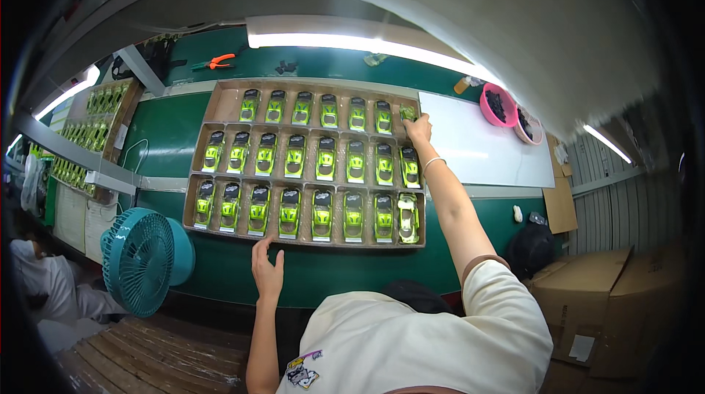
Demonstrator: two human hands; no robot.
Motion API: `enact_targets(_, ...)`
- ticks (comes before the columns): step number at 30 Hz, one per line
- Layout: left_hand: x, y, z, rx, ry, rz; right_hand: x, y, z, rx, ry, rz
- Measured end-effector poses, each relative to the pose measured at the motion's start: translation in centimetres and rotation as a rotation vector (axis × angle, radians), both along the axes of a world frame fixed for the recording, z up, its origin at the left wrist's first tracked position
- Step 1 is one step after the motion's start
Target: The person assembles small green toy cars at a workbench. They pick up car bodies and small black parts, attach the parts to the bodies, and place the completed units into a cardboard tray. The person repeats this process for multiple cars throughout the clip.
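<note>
A shallow brown cardboard tray (302, 244) holds three rows of bright green toy car bodies (325, 159) with black upper ends. At its far right corner, my right hand (418, 129) closes on a green toy car body (407, 111), mostly hidden by the fingers. The car body at the near right corner (408, 218) looks different, pale green with no black part showing. By the tray's near edge, left of its middle, my left hand (268, 269) is open, fingers apart, holding nothing. Its fingertips are close to the tray wall; I cannot tell if they touch.
A teal fan (139, 262) stands left of the tray. Orange-handled pliers (217, 62) lie at the back. To the right are a white board (477, 144) and pink bowls (498, 105) with dark parts. Cardboard boxes (587, 298) stand lower right; another person's sleeve (48, 284) shows far left.
</note>
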State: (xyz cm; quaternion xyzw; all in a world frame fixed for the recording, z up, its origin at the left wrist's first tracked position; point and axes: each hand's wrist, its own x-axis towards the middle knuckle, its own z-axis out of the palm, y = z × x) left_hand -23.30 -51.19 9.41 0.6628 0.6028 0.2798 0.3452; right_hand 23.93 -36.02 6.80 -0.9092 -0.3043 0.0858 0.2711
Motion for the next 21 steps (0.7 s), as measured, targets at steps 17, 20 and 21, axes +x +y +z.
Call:
enact_targets(17,-2.5,3.7,-7.8,0.486,0.124,0.201,-4.4,11.7,-2.6,0.116,-0.362,0.511)
enact_targets(20,-2.1,4.1,-8.5,0.522,0.092,0.218,-8.2,17.6,-2.5,0.219,-0.327,0.762)
enact_targets(21,-2.0,4.0,-8.8,0.53,0.109,0.214,-9.5,19.6,-2.6,0.223,-0.323,0.806)
